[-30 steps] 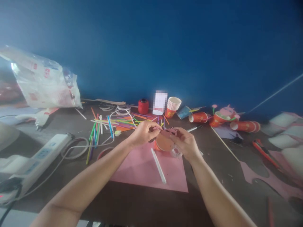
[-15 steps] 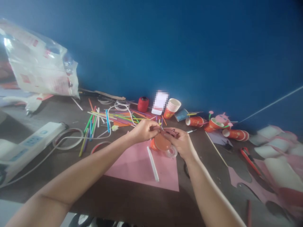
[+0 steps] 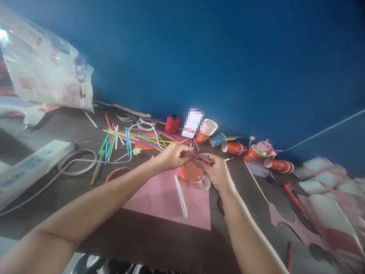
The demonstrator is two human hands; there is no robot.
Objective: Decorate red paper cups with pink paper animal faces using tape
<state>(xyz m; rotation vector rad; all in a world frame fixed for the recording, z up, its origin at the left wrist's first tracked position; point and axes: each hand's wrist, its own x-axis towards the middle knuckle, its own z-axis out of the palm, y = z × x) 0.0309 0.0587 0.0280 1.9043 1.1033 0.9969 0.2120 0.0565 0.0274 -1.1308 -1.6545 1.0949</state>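
My left hand is closed in a pinch, and what its fingertips hold is too small to make out. Right beside it, my right hand pinches a small pink paper piece with a dark curved line on it. The fingertips of both hands meet just above an upside-down orange paper cup. A roll of clear tape lies against the cup's right side. Under these a pink paper sheet is spread, and a white stick rests on it.
Many coloured sticks and a white cable lie at back left, near a power strip and a glue gun. A red spool and stacked cups stand along the wall. On the right are a red cutter and paper scraps.
The view has shifted a little, so the table's things sit slightly further left. Both hands keep pinching above the cup, with their fingertips drawn slightly closer together.
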